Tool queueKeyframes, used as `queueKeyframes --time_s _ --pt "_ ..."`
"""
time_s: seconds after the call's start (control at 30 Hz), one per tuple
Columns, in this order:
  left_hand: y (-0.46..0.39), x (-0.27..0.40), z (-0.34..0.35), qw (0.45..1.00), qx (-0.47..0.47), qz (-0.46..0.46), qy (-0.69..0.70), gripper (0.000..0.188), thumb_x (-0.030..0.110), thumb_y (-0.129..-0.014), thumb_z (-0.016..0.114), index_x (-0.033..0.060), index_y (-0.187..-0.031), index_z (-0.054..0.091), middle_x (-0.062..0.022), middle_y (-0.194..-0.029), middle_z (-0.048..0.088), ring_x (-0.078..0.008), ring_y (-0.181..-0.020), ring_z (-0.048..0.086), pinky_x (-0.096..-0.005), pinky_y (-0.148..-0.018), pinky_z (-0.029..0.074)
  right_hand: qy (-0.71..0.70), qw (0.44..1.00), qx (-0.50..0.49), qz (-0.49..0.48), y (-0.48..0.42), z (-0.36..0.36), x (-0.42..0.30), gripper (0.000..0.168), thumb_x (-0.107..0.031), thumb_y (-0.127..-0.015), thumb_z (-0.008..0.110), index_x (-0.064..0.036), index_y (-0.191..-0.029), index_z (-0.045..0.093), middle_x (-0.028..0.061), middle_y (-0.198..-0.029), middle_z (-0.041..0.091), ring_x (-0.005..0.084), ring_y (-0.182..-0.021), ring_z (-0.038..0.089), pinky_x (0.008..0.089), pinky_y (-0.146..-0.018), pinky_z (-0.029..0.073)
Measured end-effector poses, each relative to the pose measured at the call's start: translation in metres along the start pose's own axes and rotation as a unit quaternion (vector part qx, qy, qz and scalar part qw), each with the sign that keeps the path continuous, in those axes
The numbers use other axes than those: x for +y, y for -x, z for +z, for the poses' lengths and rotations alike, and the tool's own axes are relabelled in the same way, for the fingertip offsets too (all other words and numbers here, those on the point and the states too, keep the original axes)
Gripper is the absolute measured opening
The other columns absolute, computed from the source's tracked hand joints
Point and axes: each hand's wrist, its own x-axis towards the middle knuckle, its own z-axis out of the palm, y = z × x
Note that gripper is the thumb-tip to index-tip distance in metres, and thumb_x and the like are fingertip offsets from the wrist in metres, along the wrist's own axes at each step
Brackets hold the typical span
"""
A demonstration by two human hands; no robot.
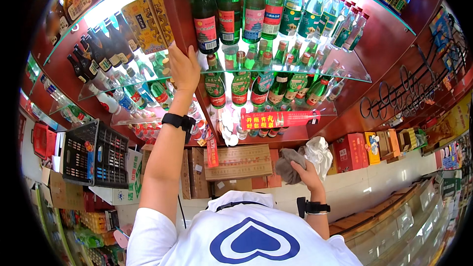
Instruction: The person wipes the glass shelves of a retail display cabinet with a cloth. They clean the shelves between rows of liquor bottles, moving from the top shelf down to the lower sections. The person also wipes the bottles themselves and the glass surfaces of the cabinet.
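Observation:
My left hand [184,67] is raised to the dark red wooden upright [181,11] of a shelf unit, its thumb and fingers on either side of the edge. Lower down, my right hand [308,173] holds a bunched grey cloth [290,166]. A crumpled silvery-white plastic bag [318,157] is just behind that cloth. To the right of the upright, green glass liquor bottles [254,11] stand in rows on a glass shelf [288,69]. Clear bottles with green labels [312,16] are beside them. More green bottles [240,85] fill the level below.
Dark bottles [103,51] and yellow gift boxes [144,24] occupy the left bay. A black plastic crate [96,155] stands at left. Cardboard cartons [238,160] lie at the unit's foot. Metal ring racks [388,99] jut out at right, near a glass counter [399,225].

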Motion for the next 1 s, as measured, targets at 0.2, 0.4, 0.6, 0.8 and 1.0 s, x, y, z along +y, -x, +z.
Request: queueKeyframes --time_s 0.2,0.4,0.6,0.8,1.0 --pt "0.004 -0.003 0.01 0.999 0.025 -0.018 -0.01 0.041 0.018 -0.089 0.058 -0.003 -0.119 0.041 -0.0239 -0.109 0.053 -0.0425 -0.1 0.052 -0.0461 -0.084 0.043 0.08 0.992 0.083 -0.052 -0.006 -0.017 -0.002 0.035 -0.012 -0.081 0.065 0.001 -0.112 0.056 0.0078 -0.098 0.061 0.0158 -0.089 0.057 0.0302 -0.081 0.046" --pt "0.006 -0.007 0.013 0.999 0.027 -0.04 -0.019 0.046 0.024 -0.091 0.056 -0.0061 -0.122 0.039 -0.0263 -0.112 0.052 -0.0445 -0.101 0.052 -0.0474 -0.085 0.043 0.178 0.912 0.185 -0.319 -0.095 -0.026 -0.119 0.053 -0.013 -0.077 0.066 -0.005 -0.125 0.044 0.0113 -0.092 0.059 0.0242 -0.087 0.058 0.0355 -0.078 0.047" --pt "0.007 -0.011 0.018 0.999 0.03 -0.011 -0.016 0.049 0.024 -0.091 0.056 -0.0093 -0.121 0.038 -0.0287 -0.11 0.052 -0.0455 -0.1 0.052 -0.0479 -0.083 0.043 0.513 0.802 0.174 -0.254 -0.227 -0.033 -0.23 0.062 -0.049 -0.084 0.055 -0.021 -0.138 0.041 0.0195 -0.106 0.065 0.0402 -0.097 0.061 0.0465 -0.084 0.048" --pt "0.009 -0.004 0.013 0.999 0.024 -0.034 -0.036 0.044 0.022 -0.091 0.056 -0.0064 -0.12 0.038 -0.0265 -0.106 0.053 -0.044 -0.093 0.054 -0.0468 -0.078 0.044 0.591 0.787 0.023 -0.175 -0.325 -0.059 -0.258 0.064 -0.034 -0.086 0.049 -0.014 -0.145 0.032 0.0259 -0.12 0.058 0.0408 -0.109 0.056 0.0423 -0.095 0.042" --pt "0.01 -0.003 0.009 0.999 0.035 -0.034 -0.013 0.043 0.02 -0.091 0.056 -0.0035 -0.122 0.038 -0.0251 -0.107 0.054 -0.0425 -0.093 0.055 -0.0461 -0.081 0.043 0.667 0.737 -0.044 -0.096 -0.345 -0.043 -0.268 0.064 -0.025 -0.088 0.045 -0.012 -0.147 0.025 0.0291 -0.127 0.051 0.0419 -0.118 0.05 0.0438 -0.099 0.039"
